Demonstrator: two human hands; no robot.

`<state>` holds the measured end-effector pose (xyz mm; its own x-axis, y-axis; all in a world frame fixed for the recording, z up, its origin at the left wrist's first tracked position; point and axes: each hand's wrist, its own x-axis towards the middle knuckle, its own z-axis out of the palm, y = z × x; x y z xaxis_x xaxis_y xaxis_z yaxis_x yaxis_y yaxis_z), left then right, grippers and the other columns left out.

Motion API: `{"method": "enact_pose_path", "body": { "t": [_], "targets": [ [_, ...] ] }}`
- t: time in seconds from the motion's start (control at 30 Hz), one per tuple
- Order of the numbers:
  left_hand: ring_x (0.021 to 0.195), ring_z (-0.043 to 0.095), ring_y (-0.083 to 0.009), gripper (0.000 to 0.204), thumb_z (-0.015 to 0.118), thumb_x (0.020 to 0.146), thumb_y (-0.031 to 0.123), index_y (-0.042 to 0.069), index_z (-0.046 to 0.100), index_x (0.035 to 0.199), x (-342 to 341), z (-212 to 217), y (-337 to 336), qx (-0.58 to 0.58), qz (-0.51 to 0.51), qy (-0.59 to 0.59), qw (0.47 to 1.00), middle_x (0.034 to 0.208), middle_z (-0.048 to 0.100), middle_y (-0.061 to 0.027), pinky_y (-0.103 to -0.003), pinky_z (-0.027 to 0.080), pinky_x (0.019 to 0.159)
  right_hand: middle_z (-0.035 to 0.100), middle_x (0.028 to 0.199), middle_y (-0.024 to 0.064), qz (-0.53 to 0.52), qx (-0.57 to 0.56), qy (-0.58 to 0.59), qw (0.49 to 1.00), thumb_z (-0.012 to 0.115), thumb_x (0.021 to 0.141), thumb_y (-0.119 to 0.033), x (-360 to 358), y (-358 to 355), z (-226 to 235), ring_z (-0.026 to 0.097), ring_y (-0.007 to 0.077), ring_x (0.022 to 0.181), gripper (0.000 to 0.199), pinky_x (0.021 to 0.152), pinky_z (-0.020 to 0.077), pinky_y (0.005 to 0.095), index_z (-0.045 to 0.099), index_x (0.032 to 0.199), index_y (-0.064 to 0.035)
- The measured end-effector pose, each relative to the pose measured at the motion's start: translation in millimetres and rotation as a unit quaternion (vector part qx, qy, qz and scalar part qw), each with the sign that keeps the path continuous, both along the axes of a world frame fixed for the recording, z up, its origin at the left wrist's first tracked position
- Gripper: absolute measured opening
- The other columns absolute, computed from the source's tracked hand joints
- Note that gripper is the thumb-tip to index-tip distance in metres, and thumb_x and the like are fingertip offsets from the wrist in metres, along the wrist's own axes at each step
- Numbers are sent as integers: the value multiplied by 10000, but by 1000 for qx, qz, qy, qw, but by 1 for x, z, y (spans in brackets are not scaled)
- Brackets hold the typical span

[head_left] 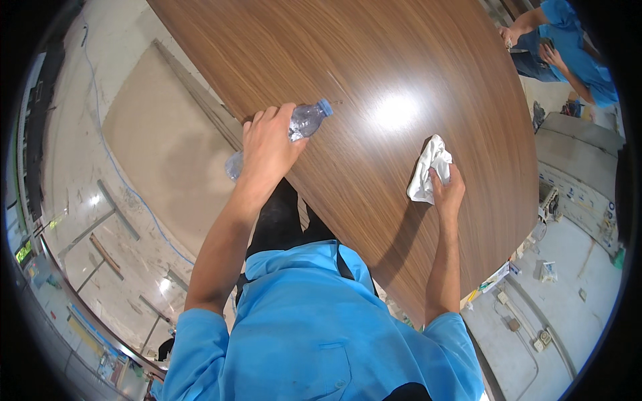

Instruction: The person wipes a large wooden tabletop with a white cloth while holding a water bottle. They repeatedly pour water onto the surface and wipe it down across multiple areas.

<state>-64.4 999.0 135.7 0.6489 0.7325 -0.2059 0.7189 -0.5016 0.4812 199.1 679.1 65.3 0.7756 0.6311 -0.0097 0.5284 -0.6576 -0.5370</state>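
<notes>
My left hand [271, 144] is wrapped round a clear plastic bottle [307, 122] with a blue cap, tilted with its cap end over the wooden tabletop [361, 167]. The bottle's base sticks out on the other side of my fingers, past the table edge. A thin streak of liquid seems to leave the cap. My right hand [449, 187] grips a crumpled white cloth [428, 170] over the tabletop at the right; whether the cloth touches the wood I cannot tell.
At the upper right another person in a blue shirt [575, 47] stands beside the table, holding something in one hand. Cables and a power socket [542, 341] lie on the floor at the right. A blue cable [127, 184] and metal strips [120, 210] lie at the left.
</notes>
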Motion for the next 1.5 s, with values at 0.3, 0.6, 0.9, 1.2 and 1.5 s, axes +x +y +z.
{"method": "enact_pose_path", "body": {
  "t": [0.3, 0.6, 0.9, 1.2, 1.5],
  "targets": [
    [1085, 636, -323, 523, 859, 751, 186, 98, 663, 1228, 7, -8, 15, 33, 20, 17, 999, 1079, 699, -120, -462, 454, 904, 687, 914, 194, -17, -9, 15, 1000, 809, 861, -127, 1, 4, 2, 682, 352, 838, 269, 757, 514, 407, 657, 1025, 22],
    [1086, 637, -358, 500, 832, 782, 195, 116, 652, 1241, 7, -3, 27, 26, 34, 10, 999, 1101, 705, -127, -485, 468, 899, 689, 911, 202, -18, -6, 30, 999, 805, 865, -123, 0, 7, 4, 686, 337, 830, 263, 751, 516, 409, 650, 1013, 29],
    [1129, 623, -344, 530, 841, 787, 204, 97, 645, 1269, 15, 0, 19, 23, 14, 44, 999, 1129, 691, -130, -473, 456, 947, 680, 895, 187, -22, -22, 37, 999, 798, 868, -109, -1, 8, 6, 667, 310, 804, 248, 736, 506, 399, 649, 1013, 28],
    [1115, 624, -334, 553, 855, 769, 184, 91, 645, 1273, 18, -7, -4, 24, -39, 59, 997, 1123, 685, -133, -468, 451, 937, 696, 900, 174, -24, 4, 49, 998, 800, 866, -101, -2, 7, 5, 677, 283, 808, 234, 743, 516, 377, 663, 1015, 17],
    [1088, 636, -333, 550, 868, 747, 167, 79, 659, 1248, 17, -13, 16, 61, -11, 59, 996, 1079, 695, -131, -468, 457, 907, 670, 863, 171, -34, -7, 46, 998, 794, 867, -88, -3, 7, 4, 648, 264, 780, 226, 715, 505, 381, 651, 998, 28]
  ]
}}
